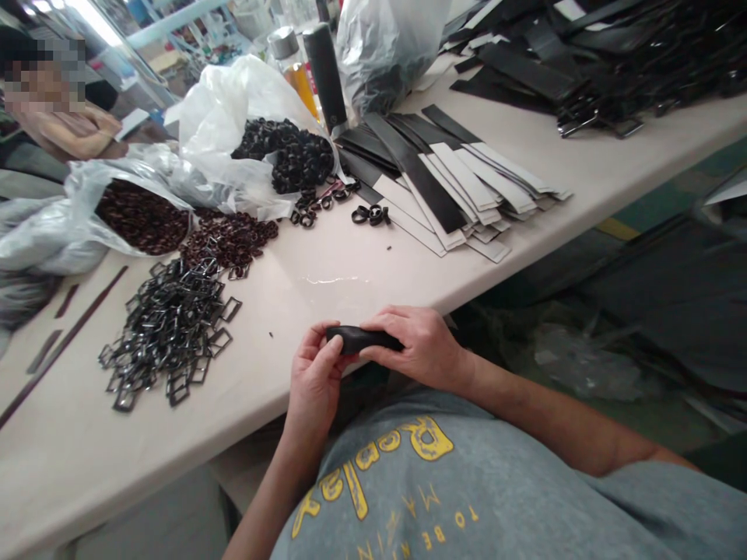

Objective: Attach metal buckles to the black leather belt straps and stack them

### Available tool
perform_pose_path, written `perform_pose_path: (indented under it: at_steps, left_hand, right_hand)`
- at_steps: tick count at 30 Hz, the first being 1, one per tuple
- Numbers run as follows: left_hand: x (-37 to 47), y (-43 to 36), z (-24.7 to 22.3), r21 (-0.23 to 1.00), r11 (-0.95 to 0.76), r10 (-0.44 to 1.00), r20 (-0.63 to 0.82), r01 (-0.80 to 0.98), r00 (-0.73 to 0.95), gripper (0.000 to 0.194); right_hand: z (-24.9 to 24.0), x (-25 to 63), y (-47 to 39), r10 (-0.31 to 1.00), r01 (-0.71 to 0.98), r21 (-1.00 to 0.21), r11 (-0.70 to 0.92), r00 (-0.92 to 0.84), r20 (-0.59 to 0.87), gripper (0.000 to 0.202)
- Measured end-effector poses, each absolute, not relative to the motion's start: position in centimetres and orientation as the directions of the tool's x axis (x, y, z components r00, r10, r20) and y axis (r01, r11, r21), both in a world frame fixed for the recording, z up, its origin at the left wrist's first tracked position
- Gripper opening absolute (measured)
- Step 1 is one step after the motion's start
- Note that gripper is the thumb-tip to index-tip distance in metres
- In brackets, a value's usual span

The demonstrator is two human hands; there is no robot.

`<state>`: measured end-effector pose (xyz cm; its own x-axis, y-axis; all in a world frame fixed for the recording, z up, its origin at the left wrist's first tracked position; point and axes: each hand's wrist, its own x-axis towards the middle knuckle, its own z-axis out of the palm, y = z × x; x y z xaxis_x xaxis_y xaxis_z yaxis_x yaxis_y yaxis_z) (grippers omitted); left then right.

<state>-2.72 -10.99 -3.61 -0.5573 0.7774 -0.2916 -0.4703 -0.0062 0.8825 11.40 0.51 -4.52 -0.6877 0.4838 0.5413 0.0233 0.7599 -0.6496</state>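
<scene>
Both hands hold a black leather-like strap at the near edge of the table. My left hand pinches its left end, with the thumb lying on top. Around the right end, the thumb and fingers of my right hand are closed. The strap looks bent or folded, and its far parts are hidden by the fingers. Left of my hands lies a pile of dark metal rectangular buckles. Beyond them, a stack of black straps with pale undersides rests on the table.
Plastic bags hold small black loops and dark brown pieces. A black bottle and a jar of amber liquid stand behind. Many black straps with buckles heap at the far right. Another person sits at upper left.
</scene>
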Motion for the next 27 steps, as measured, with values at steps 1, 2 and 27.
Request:
perform_pose_path:
  at_steps: [1,2,27]
  left_hand:
    - [-2.8,-11.1,-3.6,0.89,-0.007,0.779,-0.281,-0.456,-0.56,0.025]
    - [-2.9,-11.2,-3.6,0.901,0.003,0.784,-0.271,-0.433,-0.558,0.025]
    - [-5.0,-12.6,0.5,0.844,-0.37,0.909,0.415,0.389,-0.036,0.031]
  right_hand:
    - [-4.5,11.3,0.5,0.476,0.021,-0.654,0.756,-0.703,0.528,0.019]
    - [-4.5,11.3,0.5,0.469,0.019,-0.658,0.753,-0.717,0.516,0.015]
    - [-4.0,12.6,4.6,0.543,0.247,-0.531,0.81,-0.656,0.524,0.011]
